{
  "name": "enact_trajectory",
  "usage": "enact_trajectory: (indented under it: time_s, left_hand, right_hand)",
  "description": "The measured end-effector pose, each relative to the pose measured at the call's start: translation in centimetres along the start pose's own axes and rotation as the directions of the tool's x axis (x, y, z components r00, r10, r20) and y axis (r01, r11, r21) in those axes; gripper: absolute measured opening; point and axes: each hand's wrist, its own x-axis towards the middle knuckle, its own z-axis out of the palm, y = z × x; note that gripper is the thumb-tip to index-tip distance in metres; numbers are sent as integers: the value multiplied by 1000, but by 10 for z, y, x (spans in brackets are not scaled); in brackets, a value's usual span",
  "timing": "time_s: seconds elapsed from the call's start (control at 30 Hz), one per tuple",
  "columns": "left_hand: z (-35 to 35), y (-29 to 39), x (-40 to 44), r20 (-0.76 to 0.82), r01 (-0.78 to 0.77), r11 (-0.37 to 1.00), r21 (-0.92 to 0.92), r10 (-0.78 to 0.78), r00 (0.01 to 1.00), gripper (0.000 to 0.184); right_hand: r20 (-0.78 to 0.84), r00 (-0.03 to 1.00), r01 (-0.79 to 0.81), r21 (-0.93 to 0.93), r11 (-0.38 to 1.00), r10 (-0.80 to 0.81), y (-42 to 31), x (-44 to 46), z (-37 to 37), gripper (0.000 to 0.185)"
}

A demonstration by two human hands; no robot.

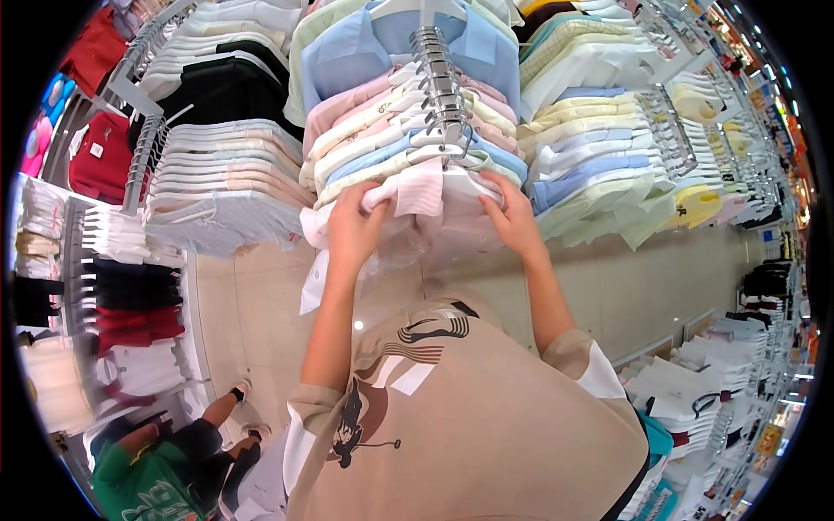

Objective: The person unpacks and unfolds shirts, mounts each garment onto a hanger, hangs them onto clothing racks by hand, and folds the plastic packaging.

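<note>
A pale pink shirt [417,193] hangs on a white hanger at the front of the middle rack, its collar facing me. My left hand [354,227] grips the shirt's left shoulder, fingers curled over the cloth. At the other shoulder, my right hand [512,213] pinches the garment beside the white hanger [465,187]. Behind it, a row of pastel shirts [365,130] hangs from metal hooks [443,87] on the rail. The lower part of the pink shirt looks sheer or plastic-covered.
Racks of pale clothes [226,165] and yellow, blue and green shirts [599,165] flank the middle one. A person in a green shirt [161,478] is at the lower left. More garments [686,373] hang at the lower right, above the tiled floor [252,304].
</note>
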Motion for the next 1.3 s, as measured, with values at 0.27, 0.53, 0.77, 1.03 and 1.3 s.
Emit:
enact_trajectory:
  time_s: [0.27, 0.53, 0.77, 1.03, 1.3]
  left_hand:
    - [-18, -37, -13, -83, 49, 998, 49, -45, 996, 29]
    - [-27, -82, -33, -106, 187, 977, -105, -198, 974, 31]
    - [-29, -94, -55, -111, 219, 973, -74, -227, 968, 37]
    - [-39, -76, -122, -297, 274, 914, -300, -363, 883, 29]
    - [-25, -97, -191, 300, 602, 502, -622, -557, 774, 9]
  right_hand:
    - [-26, 1000, 7, 177, 984, -3, -13, 3, 22, 44]
    - [166, 976, 55, 446, 893, -143, -35, 22, 5, 56]
    - [142, 986, 116, -178, 977, -92, 7, 8, -18, 38]
    - [-194, 964, 95, -383, 919, -180, 53, -37, -10, 36]
    - [159, 832, -542, 33, 840, 531, 56, -168, 35, 41]
